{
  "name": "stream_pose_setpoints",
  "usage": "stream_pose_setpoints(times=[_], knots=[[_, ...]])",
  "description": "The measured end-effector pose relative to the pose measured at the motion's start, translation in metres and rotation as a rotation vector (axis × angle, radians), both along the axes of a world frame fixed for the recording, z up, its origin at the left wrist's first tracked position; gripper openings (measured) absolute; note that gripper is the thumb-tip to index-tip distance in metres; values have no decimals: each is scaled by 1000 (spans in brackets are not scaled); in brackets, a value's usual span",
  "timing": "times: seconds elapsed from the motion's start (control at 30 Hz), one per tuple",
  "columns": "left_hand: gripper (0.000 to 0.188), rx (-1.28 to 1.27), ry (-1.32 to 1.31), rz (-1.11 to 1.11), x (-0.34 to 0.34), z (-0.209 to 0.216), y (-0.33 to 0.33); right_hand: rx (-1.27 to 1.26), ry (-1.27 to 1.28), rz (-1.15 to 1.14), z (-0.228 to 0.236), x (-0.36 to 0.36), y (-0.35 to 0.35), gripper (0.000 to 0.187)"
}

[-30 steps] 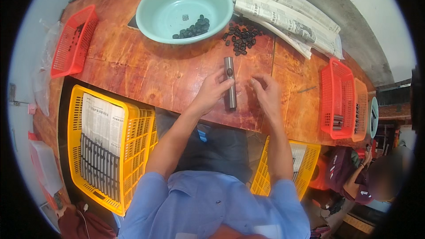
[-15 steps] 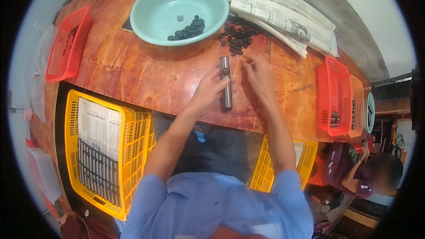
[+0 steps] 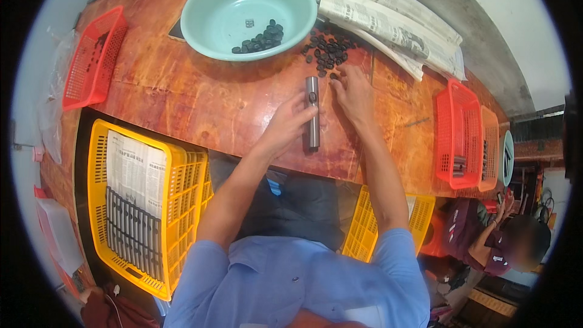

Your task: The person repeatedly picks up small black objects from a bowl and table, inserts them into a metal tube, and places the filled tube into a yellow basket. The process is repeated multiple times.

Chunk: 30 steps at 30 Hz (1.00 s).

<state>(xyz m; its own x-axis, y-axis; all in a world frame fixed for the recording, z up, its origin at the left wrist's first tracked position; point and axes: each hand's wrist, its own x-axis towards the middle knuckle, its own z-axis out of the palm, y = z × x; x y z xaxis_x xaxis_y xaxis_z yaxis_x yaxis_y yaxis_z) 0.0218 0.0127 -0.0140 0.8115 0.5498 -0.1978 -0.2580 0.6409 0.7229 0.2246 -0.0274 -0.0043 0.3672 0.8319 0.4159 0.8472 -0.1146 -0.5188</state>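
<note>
In the head view, the left hand (image 3: 286, 121) pinches a grey cylindrical bar (image 3: 314, 135), which looks like metal, between its thumb and its fingers. The bar lies on the wooden table (image 3: 243, 100) just to the right of this hand, its length pointing away from the person. I suppose it is gripped in this way because a round bar could roll. A dark oval detail (image 3: 313, 97) is on its upper face, beyond the thumb; the grip leaves this face uncovered.

The right hand (image 3: 356, 94) is beside the bar, with the fingers partly bent and the thumb spread from them. Its fingertips are near one loose black oval piece (image 3: 333, 76) — whether they touch it, I cannot tell.

Just beyond the right hand lies a scattered heap of similar black oval pieces (image 3: 331, 53), probably placed there to be within easy reach. Farther beyond the left hand stands a pale turquoise basin (image 3: 206, 15) with more of them. Newspaper sheets (image 3: 388, 21) lie beyond the right hand, behind the heap.
</note>
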Motion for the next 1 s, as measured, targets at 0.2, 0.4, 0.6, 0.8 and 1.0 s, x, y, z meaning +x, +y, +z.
stream_pose_setpoints(times=[0.2, 0.4, 0.6, 0.8, 1.0], knots=[[58, -14, -32, -16, 1, -4, 1, -111, -115, 37, -1, 7, 1, 14], [57, -14, -30, -18, 1, 0, 1, -113, 317, 62, 6, 5, -8, 19], [55, -12, -16, -26, 0, 2, 2, -321, 233, 193, 24, 9, -16, 19], [56, 1, -15, -28, 1, -1, 2, -165, 372, 38, 11, 21, -25, 25], [54, -14, -31, -24, 0, -3, 2, -249, 167, 3, 18, -2, -38, 27]])
